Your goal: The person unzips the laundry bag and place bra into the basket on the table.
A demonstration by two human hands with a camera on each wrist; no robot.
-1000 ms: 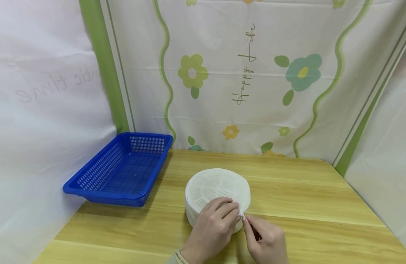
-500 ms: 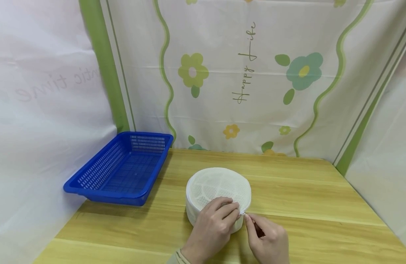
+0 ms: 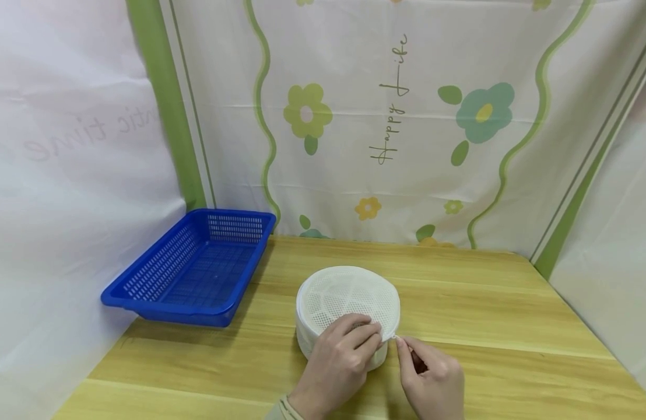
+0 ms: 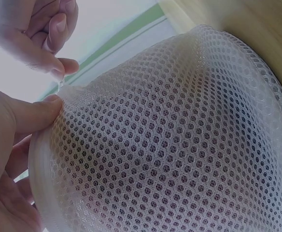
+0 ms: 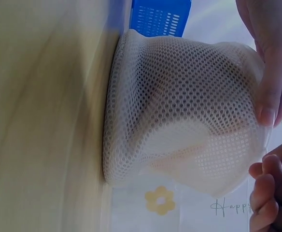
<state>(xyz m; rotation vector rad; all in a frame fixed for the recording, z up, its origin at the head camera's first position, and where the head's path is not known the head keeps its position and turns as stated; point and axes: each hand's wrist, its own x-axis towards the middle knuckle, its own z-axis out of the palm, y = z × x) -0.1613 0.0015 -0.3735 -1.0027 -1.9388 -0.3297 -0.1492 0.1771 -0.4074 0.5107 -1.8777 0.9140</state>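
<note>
Two hands and one mesh laundry bag at a wood-grain table [image 3: 512, 315], with one basket to the side. The bag [image 3: 349, 294], white and drum-shaped, stands upright on the near middle part of the table, its round mesh top facing up and a pale band running round the upper rim. The left hand [image 3: 337, 363] grips the near part of this rim, thumb against the mesh side wall and fingers over the top; a light sleeve [image 3: 283, 411] shows at its wrist. The right hand [image 3: 433, 376], just beside it, pinches one small white pull tab [image 3: 395, 336] at the rim between thumb and curled forefinger, the other fingers folded in.

Containers number two. The first is the bag; whether anything lies inside cannot be told through the mesh. The second is a blue plastic basket [image 3: 171, 314], rectangular with slotted walls, at the far left of the table, well apart from the bag; its gridded floor is visible.

Behind the table hangs one printed cloth [image 3: 344, 169] with four whole flowers, others cut off, and the words "Happy life" running sideways. Two pale sheets flank it, one left [image 3: 76, 204], one right [image 3: 611, 262].
</note>
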